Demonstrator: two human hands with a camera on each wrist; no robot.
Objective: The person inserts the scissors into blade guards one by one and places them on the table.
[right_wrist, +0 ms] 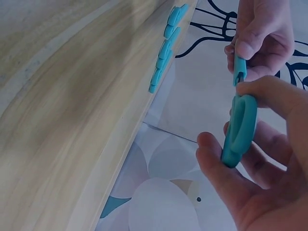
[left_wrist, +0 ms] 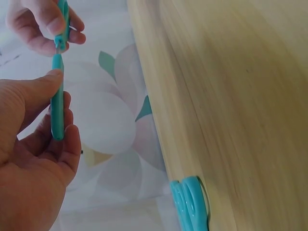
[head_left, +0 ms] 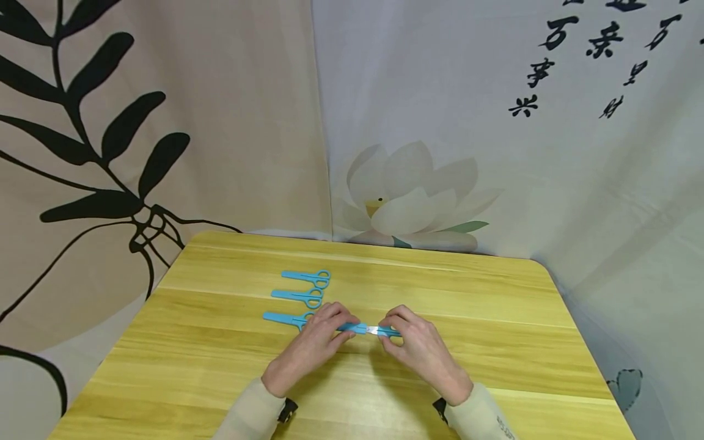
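Between both hands, above the wooden table, is a pair of scissors with blue handles. A short length of bare metal blade shows between the handles and a blue blade cover. My left hand pinches the cover between thumb and fingers; in the left wrist view the cover appears edge-on. My right hand holds the scissors by the handle loops, seen closely in the right wrist view. The cover overlaps the blade's front part and hides the tips.
Three more blue scissors lie in a column at the left: a far pair, a middle pair and a near pair, partly behind my left hand. The wooden table ends at a printed curtain.
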